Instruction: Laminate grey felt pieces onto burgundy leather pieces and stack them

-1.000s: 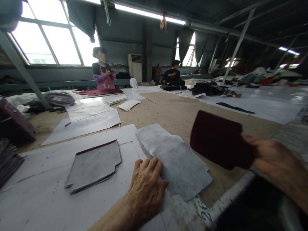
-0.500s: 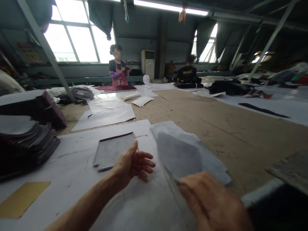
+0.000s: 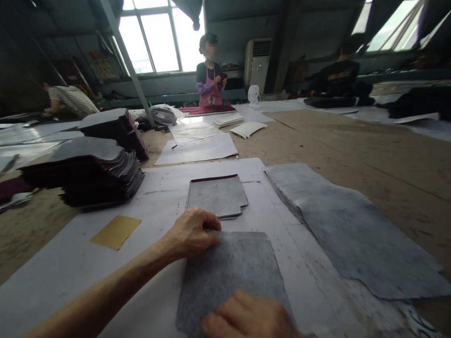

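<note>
A grey fabric-like sheet (image 3: 239, 263) lies in front of me on white paper. My left hand (image 3: 197, 232) is closed at its far left corner, thumb and fingers pinching the edge. Over the near part of the sheet is my right hand (image 3: 250, 317), bent and smeared by motion, its grip unclear. Just beyond my left hand rests a small stack of grey pieces (image 3: 216, 195) with a dark red folded strip along the far edge. To the right lies a pile of larger grey sheets (image 3: 338, 225) with an irregular outline.
A tall stack of dark, grey-topped pieces (image 3: 102, 173) stands at left, a yellow card (image 3: 116, 231) nearer. Farther off are white sheets (image 3: 197, 149), a small white fan (image 3: 253, 96) and a metal post (image 3: 127, 61). A person in a pink apron (image 3: 210, 84) stands across the table; two others are farther away.
A grey sheet has come from the right-hand pile to the white paper before me, with my right hand. My left hand has gone from open to closed at its corner. The view has turned left.
</note>
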### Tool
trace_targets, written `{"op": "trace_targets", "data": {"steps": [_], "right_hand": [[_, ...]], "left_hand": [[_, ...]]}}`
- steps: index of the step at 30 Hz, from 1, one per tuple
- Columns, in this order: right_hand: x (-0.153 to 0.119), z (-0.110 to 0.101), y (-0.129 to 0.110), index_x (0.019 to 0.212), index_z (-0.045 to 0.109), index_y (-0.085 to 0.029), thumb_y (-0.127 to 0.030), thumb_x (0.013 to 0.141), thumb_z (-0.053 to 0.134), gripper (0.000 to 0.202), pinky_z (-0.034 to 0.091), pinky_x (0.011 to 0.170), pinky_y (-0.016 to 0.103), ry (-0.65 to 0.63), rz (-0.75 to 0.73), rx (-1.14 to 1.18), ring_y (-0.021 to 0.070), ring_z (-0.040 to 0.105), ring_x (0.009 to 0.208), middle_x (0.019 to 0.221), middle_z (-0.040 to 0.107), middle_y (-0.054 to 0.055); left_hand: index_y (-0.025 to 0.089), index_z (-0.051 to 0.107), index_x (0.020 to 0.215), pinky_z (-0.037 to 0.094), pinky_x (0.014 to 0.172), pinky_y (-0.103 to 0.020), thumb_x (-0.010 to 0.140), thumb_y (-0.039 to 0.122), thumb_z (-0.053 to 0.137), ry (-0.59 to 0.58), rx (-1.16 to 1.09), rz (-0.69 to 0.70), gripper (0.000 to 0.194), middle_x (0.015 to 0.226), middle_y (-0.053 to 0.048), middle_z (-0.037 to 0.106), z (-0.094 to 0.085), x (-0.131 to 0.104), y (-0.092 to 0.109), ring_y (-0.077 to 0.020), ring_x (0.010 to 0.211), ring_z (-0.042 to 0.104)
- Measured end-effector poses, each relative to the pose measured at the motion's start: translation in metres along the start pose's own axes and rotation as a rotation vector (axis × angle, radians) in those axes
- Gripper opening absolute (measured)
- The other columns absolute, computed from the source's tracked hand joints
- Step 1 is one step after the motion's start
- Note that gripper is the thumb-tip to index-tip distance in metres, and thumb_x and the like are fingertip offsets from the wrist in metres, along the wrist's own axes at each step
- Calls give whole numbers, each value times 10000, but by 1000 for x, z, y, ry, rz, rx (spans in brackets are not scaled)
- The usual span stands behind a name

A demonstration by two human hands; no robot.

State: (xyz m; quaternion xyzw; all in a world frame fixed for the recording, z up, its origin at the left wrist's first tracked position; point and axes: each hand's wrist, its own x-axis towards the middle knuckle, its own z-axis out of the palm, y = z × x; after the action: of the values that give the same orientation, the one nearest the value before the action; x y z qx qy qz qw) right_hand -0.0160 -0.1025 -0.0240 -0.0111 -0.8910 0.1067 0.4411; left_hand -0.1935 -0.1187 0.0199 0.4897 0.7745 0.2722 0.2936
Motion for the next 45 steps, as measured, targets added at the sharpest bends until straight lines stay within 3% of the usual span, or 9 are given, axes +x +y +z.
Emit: {"op": "trace_targets", "data": {"steps": [3,6,10,14,19,25,30,35,45], "right_hand": [[16,-28,36,803,608,-179,-146,739,572,80,452,574,264,-216,207,60,162,551,673,710,611,18],[29,-41,72,921,628,-135,-70,678,632,252,479,714,356,-391,289,-108,219,555,814,861,637,67],[31,-37,92,913,654,-129,-71,691,649,230,472,755,363,-520,259,-117,219,543,842,843,633,73],[28,-37,92,912,656,-143,-76,738,609,192,467,701,319,-490,217,-80,192,540,795,786,615,62],[23,-39,92,912,636,-119,-99,810,526,152,457,655,304,-379,123,-60,176,529,741,761,601,67],[17,-35,95,965,630,-118,-92,821,499,196,450,606,283,-348,89,-71,163,520,708,746,586,59],[17,-36,96,961,646,-152,-74,812,505,219,445,629,285,-366,93,-35,163,514,735,770,605,52],[17,-37,99,955,647,-148,-59,824,482,228,438,626,281,-383,48,-37,155,505,722,757,601,48],[18,-38,92,986,613,-57,-78,893,365,266,448,692,356,-364,-188,-152,176,503,757,791,612,87]], "left_hand": [[189,673,716,398,619,-263,585,159,584,55,60,82,161,674,3,621,7,0,-3,-158,657,531],[194,655,684,399,609,-253,602,136,577,59,85,157,128,686,13,605,7,0,-5,-141,648,519],[208,668,732,415,655,-263,647,127,583,87,101,232,145,739,9,598,5,-1,-10,-139,692,527],[237,666,949,427,723,-310,725,126,565,155,176,408,269,744,-6,584,9,-4,-18,-153,736,525],[256,653,994,425,739,-341,819,134,491,251,302,709,268,845,-35,583,11,-6,-28,-158,788,511],[212,669,892,438,745,-332,824,127,491,202,130,670,209,807,-26,594,7,0,-29,-140,763,539],[162,509,1178,410,743,-384,777,49,453,193,224,724,420,826,-38,585,8,4,-28,-171,777,505],[188,614,1001,403,687,-346,737,-2,417,207,289,878,380,814,-42,539,13,4,-28,-165,754,474],[143,602,974,422,671,-333,713,-32,411,213,373,981,367,826,-60,527,13,2,-32,-164,749,447]]}}
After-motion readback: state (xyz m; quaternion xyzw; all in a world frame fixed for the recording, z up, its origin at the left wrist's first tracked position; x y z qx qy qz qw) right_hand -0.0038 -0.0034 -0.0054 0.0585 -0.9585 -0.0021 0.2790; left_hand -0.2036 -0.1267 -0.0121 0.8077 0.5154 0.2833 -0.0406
